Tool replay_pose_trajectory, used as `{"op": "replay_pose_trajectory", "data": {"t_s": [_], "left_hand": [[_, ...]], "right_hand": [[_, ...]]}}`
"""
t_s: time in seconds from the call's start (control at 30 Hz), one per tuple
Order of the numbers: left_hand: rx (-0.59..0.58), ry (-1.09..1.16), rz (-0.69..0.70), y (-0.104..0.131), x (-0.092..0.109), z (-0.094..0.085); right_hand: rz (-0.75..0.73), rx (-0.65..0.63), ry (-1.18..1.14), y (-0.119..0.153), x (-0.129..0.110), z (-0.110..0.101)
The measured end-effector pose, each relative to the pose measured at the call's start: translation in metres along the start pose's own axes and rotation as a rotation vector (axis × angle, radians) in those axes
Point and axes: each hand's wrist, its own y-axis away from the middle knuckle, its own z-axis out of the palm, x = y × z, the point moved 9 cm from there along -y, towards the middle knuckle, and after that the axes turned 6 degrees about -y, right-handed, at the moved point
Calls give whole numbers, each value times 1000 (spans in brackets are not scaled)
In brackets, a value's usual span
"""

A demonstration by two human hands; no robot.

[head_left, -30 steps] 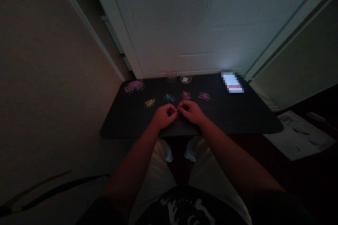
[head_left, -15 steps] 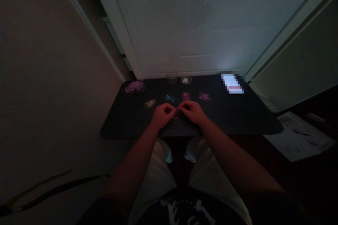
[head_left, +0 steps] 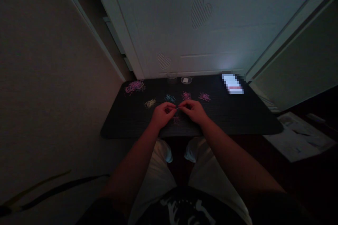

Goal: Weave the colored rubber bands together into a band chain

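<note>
My left hand [head_left: 164,113] and my right hand [head_left: 192,109] meet over the front middle of the dark table, fingertips pinched and almost touching. A thin, pale strip [head_left: 177,108] spans the small gap between them; its kind is too small to make out. Under my hands lies a dim reddish pile of thin pieces [head_left: 175,120]. Beyond them are small piles of similar thin pieces: a yellowish pile [head_left: 150,103], a blue pile [head_left: 169,97], a pink pile [head_left: 186,95] and another pink pile [head_left: 204,96].
A larger pink-purple pile [head_left: 135,86] sits at the table's [head_left: 237,119] back left. Along the back edge stand a clear container [head_left: 172,77] and a round clear lid [head_left: 186,80] with a white square. A lit, blurred-out screen [head_left: 232,83] lies back right. A white door [head_left: 163,24] rises behind.
The fingertips have drawn slightly apart, and the thin strip between them shows more clearly. The piles and containers stay where they were.
</note>
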Motion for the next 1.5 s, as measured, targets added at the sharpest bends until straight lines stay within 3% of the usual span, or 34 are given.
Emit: {"op": "replay_pose_trajectory", "data": {"t_s": [0.23,0.67,0.87,1.03,1.17,1.3,1.5], "left_hand": [[6,-10,5,0,0,0],[-11,-31,10,2,4,1],[13,-43,5,1,0,-1],[17,-51,15,0,-2,0],[28,-62,20,0,0,-1],[30,-37,15,1,0,-1],[37,-6,26,1,-4,-1]], "right_hand": [[16,-25,-99,0,2,4],[6,3,-22,-1,5,1],[14,172,121,1,4,-14],[11,354,531,-6,1,-39],[54,386,726,-10,3,-49],[45,413,716,-5,2,-54],[-34,550,512,6,-2,-69]]}}
